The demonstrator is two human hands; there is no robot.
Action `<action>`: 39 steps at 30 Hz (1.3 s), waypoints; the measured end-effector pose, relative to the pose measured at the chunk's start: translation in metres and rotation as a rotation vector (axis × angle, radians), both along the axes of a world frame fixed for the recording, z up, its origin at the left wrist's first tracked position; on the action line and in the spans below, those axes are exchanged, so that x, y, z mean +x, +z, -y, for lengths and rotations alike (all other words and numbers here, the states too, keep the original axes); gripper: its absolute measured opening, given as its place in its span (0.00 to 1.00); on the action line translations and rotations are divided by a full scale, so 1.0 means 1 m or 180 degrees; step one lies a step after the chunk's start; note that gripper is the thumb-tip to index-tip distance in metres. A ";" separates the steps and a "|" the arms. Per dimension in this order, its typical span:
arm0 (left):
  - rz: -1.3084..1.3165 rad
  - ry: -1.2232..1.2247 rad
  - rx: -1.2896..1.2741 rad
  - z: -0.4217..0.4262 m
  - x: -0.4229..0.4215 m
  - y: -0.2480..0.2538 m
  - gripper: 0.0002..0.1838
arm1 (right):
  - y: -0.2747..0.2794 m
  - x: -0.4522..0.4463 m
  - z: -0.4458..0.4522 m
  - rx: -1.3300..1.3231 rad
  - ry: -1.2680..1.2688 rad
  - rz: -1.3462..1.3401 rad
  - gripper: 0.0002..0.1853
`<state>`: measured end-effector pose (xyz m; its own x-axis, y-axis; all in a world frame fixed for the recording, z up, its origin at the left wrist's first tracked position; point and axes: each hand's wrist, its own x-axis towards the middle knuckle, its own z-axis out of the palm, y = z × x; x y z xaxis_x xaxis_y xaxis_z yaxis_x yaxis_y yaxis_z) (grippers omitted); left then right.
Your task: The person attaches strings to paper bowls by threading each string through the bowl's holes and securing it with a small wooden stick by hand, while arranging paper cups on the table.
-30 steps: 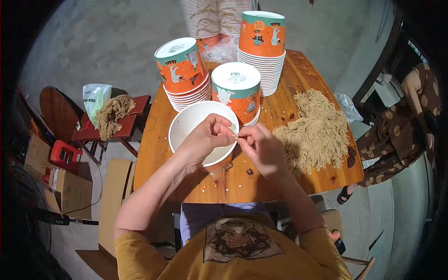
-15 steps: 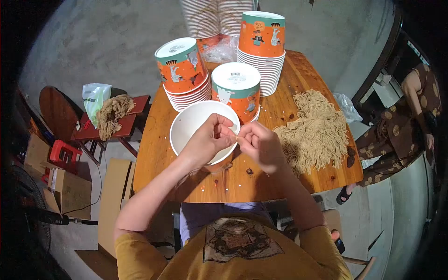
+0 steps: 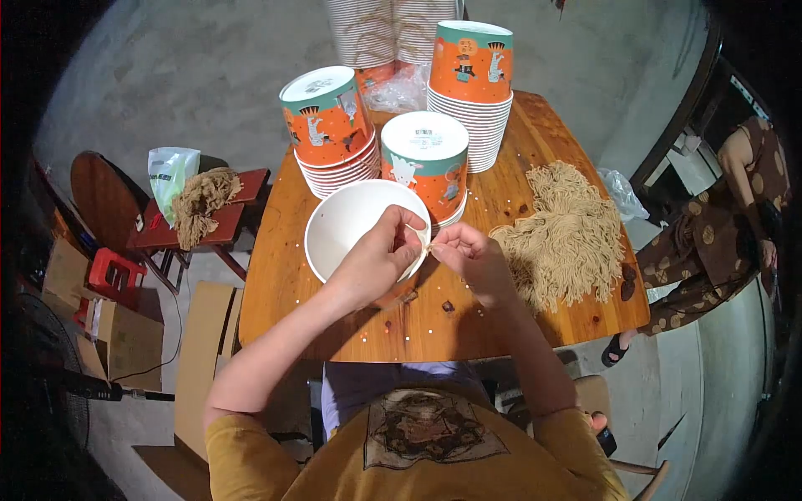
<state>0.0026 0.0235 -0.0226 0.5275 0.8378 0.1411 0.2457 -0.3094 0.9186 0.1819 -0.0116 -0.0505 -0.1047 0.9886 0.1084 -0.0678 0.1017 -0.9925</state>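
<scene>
A white-lined paper bucket (image 3: 338,219) stands mouth up on the wooden table (image 3: 393,344) in front of me. My left hand (image 3: 380,260) reaches across its opening, thumb and fingers pinched on a thin tan cord (image 3: 428,247) at the right rim. Whether those fingers also grip the rim is hard to see. My right hand (image 3: 474,265), just outside the rim, has its fingertips closed on the same cord. To the right lies a large pile of tan cords (image 3: 568,242).
Behind the bucket stand upside-down stacks of orange-and-green paper buckets (image 3: 424,159), (image 3: 330,121), (image 3: 472,71). Crumpled clear plastic (image 3: 399,90) lies farther back. More cords (image 3: 205,204) hang over a red stool (image 3: 180,236) at left. Another person (image 3: 718,225) is at the right.
My right fingers have shifted slightly outward and opened out a little, and more of the cord shows between the hands. My left hand remains at the rim.
</scene>
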 end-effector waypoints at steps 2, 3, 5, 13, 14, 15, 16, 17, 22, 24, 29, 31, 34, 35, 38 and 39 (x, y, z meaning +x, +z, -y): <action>0.0032 0.0008 -0.0006 0.000 0.000 0.000 0.09 | -0.001 0.001 0.001 0.0013 0.0037 -0.0072 0.03; 0.0066 0.0015 -0.0007 0.000 0.000 0.000 0.09 | -0.003 0.002 0.000 0.0032 0.0036 -0.0079 0.04; 0.0083 0.0014 0.0014 0.000 0.001 -0.001 0.09 | -0.004 0.002 0.001 0.0050 0.0034 -0.0085 0.04; 0.0135 0.0085 -0.0015 -0.002 0.000 -0.005 0.08 | -0.005 0.002 0.005 0.0466 0.0046 -0.0200 0.03; 0.0139 0.0079 -0.0016 -0.001 0.000 -0.004 0.08 | -0.005 0.003 0.005 0.0468 0.0049 -0.0199 0.03; 0.0142 0.0072 -0.0018 -0.001 0.000 -0.003 0.08 | -0.006 0.003 0.004 0.0473 0.0072 -0.0222 0.03; 0.0141 0.0072 -0.0018 0.000 0.000 -0.003 0.08 | -0.007 0.003 0.004 0.0478 0.0093 -0.0248 0.03; 0.0167 0.0074 -0.0054 0.000 0.000 -0.002 0.09 | -0.006 0.001 0.004 0.0478 0.0092 -0.0248 0.03; 0.0204 0.0067 -0.0122 0.001 0.001 -0.001 0.09 | 0.006 -0.002 0.009 0.0697 -0.0425 0.1569 0.09; 0.0192 0.0049 -0.0133 0.001 0.001 0.000 0.10 | 0.009 -0.004 0.008 0.1294 -0.0629 0.1906 0.11; 0.0051 0.0030 -0.0107 0.004 0.001 0.005 0.10 | 0.008 -0.005 0.008 0.1854 -0.0812 0.2403 0.10; 0.0019 0.0006 -0.0131 0.007 0.002 0.007 0.10 | 0.011 -0.005 0.010 0.1871 -0.0841 0.2547 0.09; -0.0261 0.0090 0.0345 0.011 0.004 0.008 0.08 | 0.012 -0.002 0.013 0.1891 -0.0836 0.2672 0.07; -0.0229 0.0129 0.0537 0.011 0.005 0.008 0.06 | 0.012 -0.001 0.014 0.1911 -0.0806 0.2657 0.07; -0.0272 0.0241 0.0817 0.009 0.001 0.006 0.05 | -0.003 0.007 0.012 0.2004 -0.0879 0.2740 0.08; -0.0350 0.0305 0.0904 0.008 0.000 0.007 0.05 | -0.004 0.009 0.013 0.2006 -0.0880 0.2732 0.08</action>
